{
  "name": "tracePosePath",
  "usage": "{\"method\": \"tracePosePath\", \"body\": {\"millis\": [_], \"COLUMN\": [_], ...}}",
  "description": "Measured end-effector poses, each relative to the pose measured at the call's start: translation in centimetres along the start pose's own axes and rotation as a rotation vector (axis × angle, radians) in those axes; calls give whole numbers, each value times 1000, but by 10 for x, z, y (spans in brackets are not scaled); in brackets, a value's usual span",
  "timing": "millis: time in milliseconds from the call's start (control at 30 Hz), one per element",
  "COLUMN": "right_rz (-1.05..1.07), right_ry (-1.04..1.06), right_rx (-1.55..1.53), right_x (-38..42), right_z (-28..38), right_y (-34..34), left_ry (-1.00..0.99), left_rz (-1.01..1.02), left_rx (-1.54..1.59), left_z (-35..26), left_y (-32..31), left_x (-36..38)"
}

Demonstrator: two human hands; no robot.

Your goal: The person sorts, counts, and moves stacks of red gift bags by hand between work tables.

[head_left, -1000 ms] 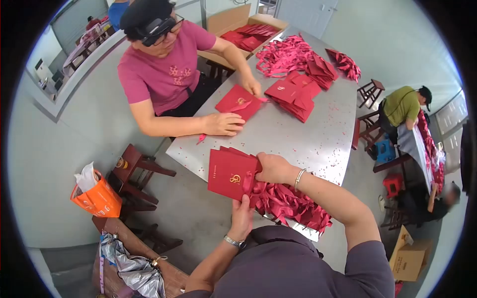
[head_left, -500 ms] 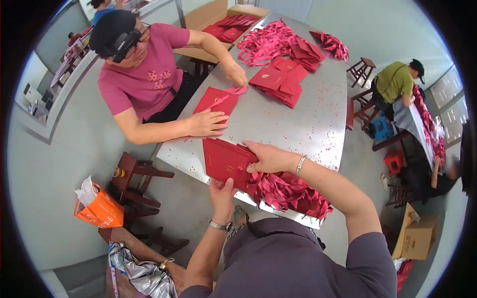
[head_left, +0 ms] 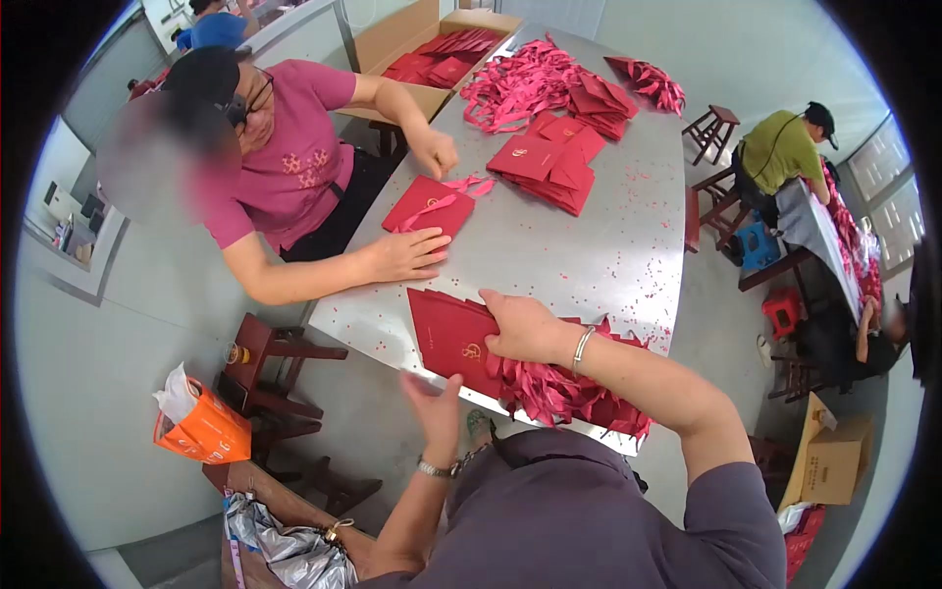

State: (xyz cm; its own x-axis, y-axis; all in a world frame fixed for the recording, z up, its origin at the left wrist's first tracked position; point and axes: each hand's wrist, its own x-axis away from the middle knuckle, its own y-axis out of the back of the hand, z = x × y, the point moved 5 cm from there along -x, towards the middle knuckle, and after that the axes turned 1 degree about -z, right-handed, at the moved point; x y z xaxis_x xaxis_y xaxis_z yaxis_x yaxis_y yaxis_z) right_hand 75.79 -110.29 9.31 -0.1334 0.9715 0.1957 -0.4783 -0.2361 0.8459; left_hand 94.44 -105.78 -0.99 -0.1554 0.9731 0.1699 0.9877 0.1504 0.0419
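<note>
At the near edge of the metal table, a stack of flat red paper bags (head_left: 453,339) with a gold emblem lies in front of me. My right hand (head_left: 528,329) grips the stack's upper right side, thumb on the front and fingers over the edge. Just below the stack's lower left edge is my left hand (head_left: 435,407), free of it, with thumb and fingers apart and slightly blurred. A heap of dark pink ribbons (head_left: 564,383) trails from the stack's right side, partly hidden under my right forearm.
Across the table (head_left: 589,265), a co-worker's hand (head_left: 407,255) rests by a red bag (head_left: 427,208) with pink ribbon. More bags (head_left: 549,162) and a ribbon pile (head_left: 520,83) lie farther back. Confetti-like red bits are scattered about. Stools (head_left: 280,358) and an orange bag (head_left: 201,422) stand left.
My left hand has come off the stack and opened below it. My right hand still holds the stack, which has tilted slightly. The co-worker's far hand has lifted from the ribbon.
</note>
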Motion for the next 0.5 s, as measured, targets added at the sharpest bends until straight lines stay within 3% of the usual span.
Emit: {"method": "tracePosePath", "body": {"millis": [33, 100, 133, 200, 233, 300, 333, 367, 433, 500], "right_rz": [7, 9, 13, -99, -183, -253, -273, -351, -518, -503], "right_ry": [9, 34, 39, 156, 205, 252, 258, 270, 308, 290], "right_rx": [13, 54, 55, 85, 192, 299, 363, 353, 360, 335], "right_x": [2, 7, 10, 20, 25, 36, 41, 48, 60, 62], "right_z": [6, 17, 22, 38, 44, 53, 55, 59, 66, 66], "right_y": [3, 4, 2, 1, -8, -19, -23, -25, -24, -24], "left_ry": [-4, -642, -637, -1012, -1012, -968, -1110, -1114, -657, -729], "left_rz": [2, 102, 97, 487, 491, 947, 946, 965, 1174, 1174], "left_rx": [-4, -671, -672, -977, -973, -922, -847, -841, -985, -976], "left_z": [-17, -89, -113, -152, -158, -154, -157, -154, -129, -129], "left_y": [9, 7, 6, -25, -27, -42, -45, -47, -48, -50], "left_x": [-7, -13, -20, -23, -31, -34, -33, -34, -40, -37]}}
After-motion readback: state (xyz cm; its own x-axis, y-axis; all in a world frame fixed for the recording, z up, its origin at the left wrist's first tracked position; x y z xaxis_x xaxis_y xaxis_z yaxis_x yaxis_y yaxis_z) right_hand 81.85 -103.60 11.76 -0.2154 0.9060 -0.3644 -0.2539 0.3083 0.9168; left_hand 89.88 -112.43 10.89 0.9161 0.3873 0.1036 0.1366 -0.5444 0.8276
